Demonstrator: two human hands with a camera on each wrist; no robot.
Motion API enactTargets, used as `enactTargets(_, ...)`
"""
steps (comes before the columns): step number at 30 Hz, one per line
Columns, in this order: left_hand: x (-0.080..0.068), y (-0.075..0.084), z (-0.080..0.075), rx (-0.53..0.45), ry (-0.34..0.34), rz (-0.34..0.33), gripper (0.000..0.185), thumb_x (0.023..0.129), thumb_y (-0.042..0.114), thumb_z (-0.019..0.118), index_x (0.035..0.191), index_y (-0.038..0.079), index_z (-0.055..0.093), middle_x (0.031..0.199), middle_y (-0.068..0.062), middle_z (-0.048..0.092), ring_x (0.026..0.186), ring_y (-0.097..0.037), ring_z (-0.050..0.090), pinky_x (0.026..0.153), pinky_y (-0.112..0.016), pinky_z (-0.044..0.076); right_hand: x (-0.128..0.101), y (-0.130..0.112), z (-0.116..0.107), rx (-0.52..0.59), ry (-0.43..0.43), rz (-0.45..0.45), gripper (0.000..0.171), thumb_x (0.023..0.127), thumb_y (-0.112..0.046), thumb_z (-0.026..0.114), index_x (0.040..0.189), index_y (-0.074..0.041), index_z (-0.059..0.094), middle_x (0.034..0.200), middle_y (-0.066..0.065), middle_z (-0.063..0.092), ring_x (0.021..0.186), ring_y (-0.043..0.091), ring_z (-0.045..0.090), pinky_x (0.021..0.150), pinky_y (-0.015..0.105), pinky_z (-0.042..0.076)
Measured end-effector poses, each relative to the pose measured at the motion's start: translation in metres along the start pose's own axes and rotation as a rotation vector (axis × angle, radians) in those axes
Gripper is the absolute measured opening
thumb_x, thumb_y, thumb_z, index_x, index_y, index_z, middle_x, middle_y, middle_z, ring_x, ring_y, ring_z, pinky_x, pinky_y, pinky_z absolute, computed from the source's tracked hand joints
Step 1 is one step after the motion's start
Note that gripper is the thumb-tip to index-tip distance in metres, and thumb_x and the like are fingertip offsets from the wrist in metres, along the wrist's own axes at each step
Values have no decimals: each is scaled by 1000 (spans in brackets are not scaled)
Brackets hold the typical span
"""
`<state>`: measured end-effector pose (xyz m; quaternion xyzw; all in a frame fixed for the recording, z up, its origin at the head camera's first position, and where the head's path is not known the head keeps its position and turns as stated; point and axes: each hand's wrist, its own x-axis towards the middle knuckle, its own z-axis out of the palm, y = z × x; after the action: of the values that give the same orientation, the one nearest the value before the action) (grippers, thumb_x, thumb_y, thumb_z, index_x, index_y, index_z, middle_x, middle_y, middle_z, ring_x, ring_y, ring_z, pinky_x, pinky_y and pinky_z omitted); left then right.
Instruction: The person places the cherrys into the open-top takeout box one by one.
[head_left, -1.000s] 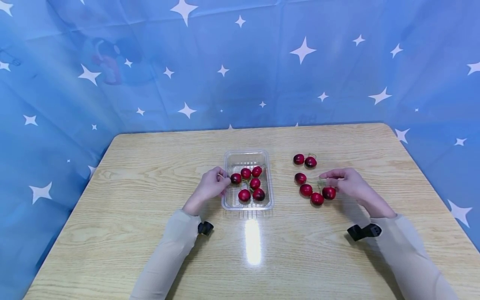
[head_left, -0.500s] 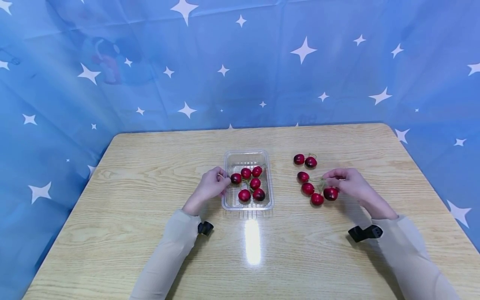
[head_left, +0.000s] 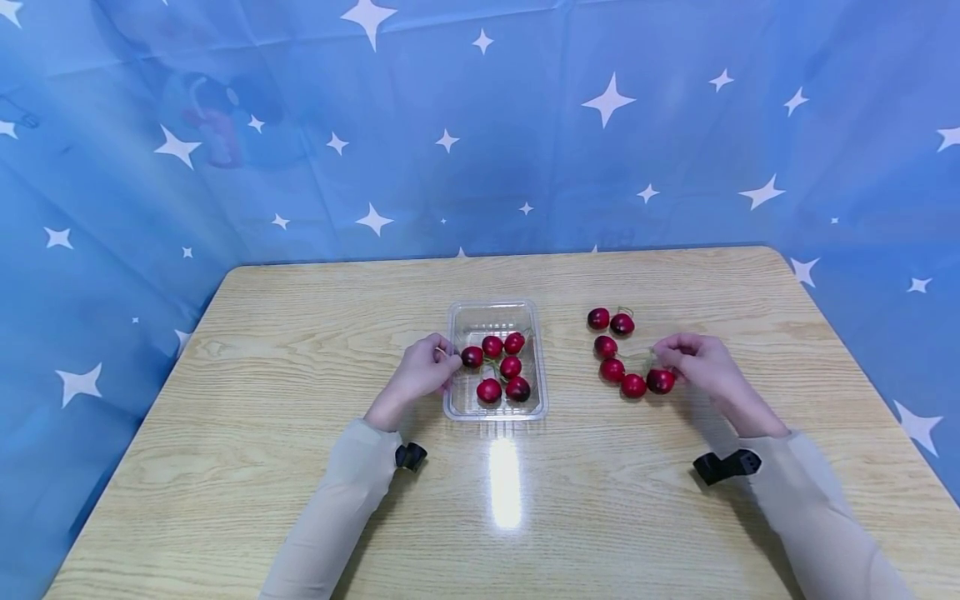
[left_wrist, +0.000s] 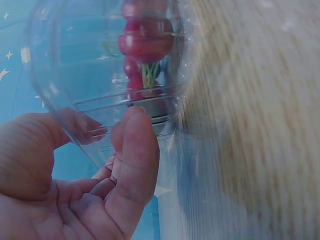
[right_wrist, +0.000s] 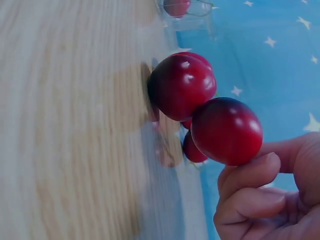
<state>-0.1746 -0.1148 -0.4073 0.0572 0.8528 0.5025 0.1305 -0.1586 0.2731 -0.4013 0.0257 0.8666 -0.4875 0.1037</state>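
Note:
A clear plastic container (head_left: 495, 313) with several red cherries (head_left: 489, 391) stands mid-table. My left hand (head_left: 422, 367) pinches its left side; in the left wrist view, thumb and fingers lie about the see-through wall. Over on the right, my right hand (head_left: 703, 364) pinches the green stems (head_left: 651, 360) of a cherry cluster. One dark red cherry (head_left: 661, 381) hangs or rests just below the fingertips, with more cherries (head_left: 612, 370) in a curved row to its left. Close up in the right wrist view, a glossy cherry (right_wrist: 227, 131) sits against the curled fingers.
Two more cherries (head_left: 610, 322) lie behind the row, towards the table's far side. The wooden table (head_left: 300, 350) ends at a blue curtain (head_left: 525, 150) with white stars. Black wrist cameras (head_left: 727, 467) sit on both sleeves.
Pinched by the stems, the cluster has shifted; its front cherries are now slightly farther back and the leftmost lies a little more to the right. The left hand and container have not moved.

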Motion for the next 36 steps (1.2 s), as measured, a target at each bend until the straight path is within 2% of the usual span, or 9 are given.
enactTargets(11,0,1,0,-13,-5,-7,6,89,5,54,92,1,50,57,-1,48,45,-11,52,49,-32,53,-4,1,-15,55,-7,44,25,95,-25,54,98,0,59,69,-13,53,55,3,44,49,24,43)
enactTargets(18,0,1,-1,-1,1,-11,6,88,6,54,90,2,51,56,-1,49,48,-21,56,51,-35,53,-4,2,-11,81,-57,24,27,95,-21,55,100,5,59,69,-13,56,54,3,44,47,21,41)
enactTargets(24,1,1,0,2,-3,-14,7,88,6,53,92,1,51,57,-1,49,47,-17,55,50,-34,53,-6,-2,-8,143,-99,-4,26,96,-14,52,101,10,56,69,-7,56,55,4,46,47,17,40)
enactTargets(29,1,1,0,-9,-9,-12,7,88,6,53,93,1,51,56,-1,49,46,-16,54,50,-33,53,-8,-7,-7,202,-128,8,17,95,-10,52,98,5,58,71,-6,60,57,4,50,48,16,43)
enactTargets(36,1,1,0,-5,-9,-15,7,88,6,53,93,1,51,56,-2,50,47,-19,55,50,-32,52,-10,-11,-3,124,-83,-34,12,91,-16,59,89,-5,65,68,-9,52,58,6,43,47,21,36)
